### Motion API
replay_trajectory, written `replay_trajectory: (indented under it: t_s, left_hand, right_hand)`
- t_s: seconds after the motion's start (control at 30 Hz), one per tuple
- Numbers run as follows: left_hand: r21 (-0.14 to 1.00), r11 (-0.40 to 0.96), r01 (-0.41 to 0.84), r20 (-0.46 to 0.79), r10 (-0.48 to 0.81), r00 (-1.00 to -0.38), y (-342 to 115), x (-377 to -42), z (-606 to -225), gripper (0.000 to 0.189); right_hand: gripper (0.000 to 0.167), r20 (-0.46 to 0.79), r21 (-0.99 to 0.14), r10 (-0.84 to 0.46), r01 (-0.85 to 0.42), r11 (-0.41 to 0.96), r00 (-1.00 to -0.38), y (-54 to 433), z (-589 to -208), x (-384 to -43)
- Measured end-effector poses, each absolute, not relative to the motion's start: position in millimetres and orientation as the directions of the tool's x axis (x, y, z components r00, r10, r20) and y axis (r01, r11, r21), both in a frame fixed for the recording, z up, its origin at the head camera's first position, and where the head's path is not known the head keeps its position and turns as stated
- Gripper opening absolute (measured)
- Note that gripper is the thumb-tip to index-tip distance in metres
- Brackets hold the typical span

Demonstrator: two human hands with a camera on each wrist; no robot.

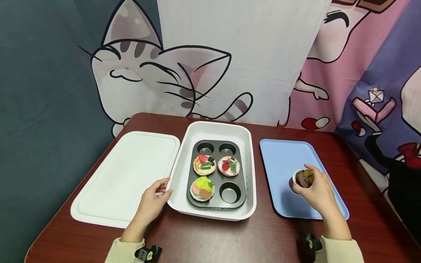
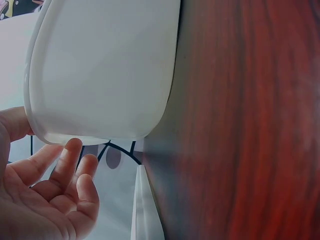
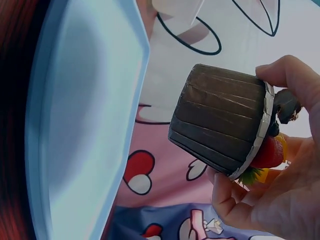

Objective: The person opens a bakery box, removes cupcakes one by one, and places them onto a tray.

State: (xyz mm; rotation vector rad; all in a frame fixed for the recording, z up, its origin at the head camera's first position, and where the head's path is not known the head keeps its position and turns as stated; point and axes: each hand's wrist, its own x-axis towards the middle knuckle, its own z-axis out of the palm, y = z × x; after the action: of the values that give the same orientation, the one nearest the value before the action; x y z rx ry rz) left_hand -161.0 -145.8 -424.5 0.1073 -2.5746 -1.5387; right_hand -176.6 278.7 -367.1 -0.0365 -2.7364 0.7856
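1. Seemingly half done: nearest, the left hand point(image 1: 152, 202) lightly pinches the white bin point(image 1: 213, 132) at the muffin tin's point(image 1: 217, 187) 8 o'clock.
2. At 3 o'clock, the right hand point(image 1: 319, 190) closes thumb and fingers around a tipped cupcake point(image 1: 302, 179) above the blue tray point(image 1: 279, 157), not yet placed: brown pleated wrapper point(image 3: 220, 115), pale rim point(image 3: 263, 125), red and yellow toppings point(image 3: 268, 153).
3. Within the tin, other cupcakes point(image 1: 202, 189) sit at 7, 10 and 2 o'clock; bare wells point(image 1: 230, 192) at 5, 11 and 1 are presumably left.

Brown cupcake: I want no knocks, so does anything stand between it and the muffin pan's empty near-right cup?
Yes, low edges: the left rim of the blue tray, then the right wall of the white tub. Nothing else visible stands between the brown cupcake and that cup.
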Motion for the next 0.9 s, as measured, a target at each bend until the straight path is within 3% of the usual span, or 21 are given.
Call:
replay_trajectory:
  t_s: [0.9]
  left_hand:
    - [0.875,0.484,0.013,0.1,-0.155,-0.983,-143.9,-159.4,-422.7,0.034]
  right_hand:
    - [0.066,0.156,-0.55,0.192,0.076,0.832,-0.969,318.3,-387.7,-179.9]
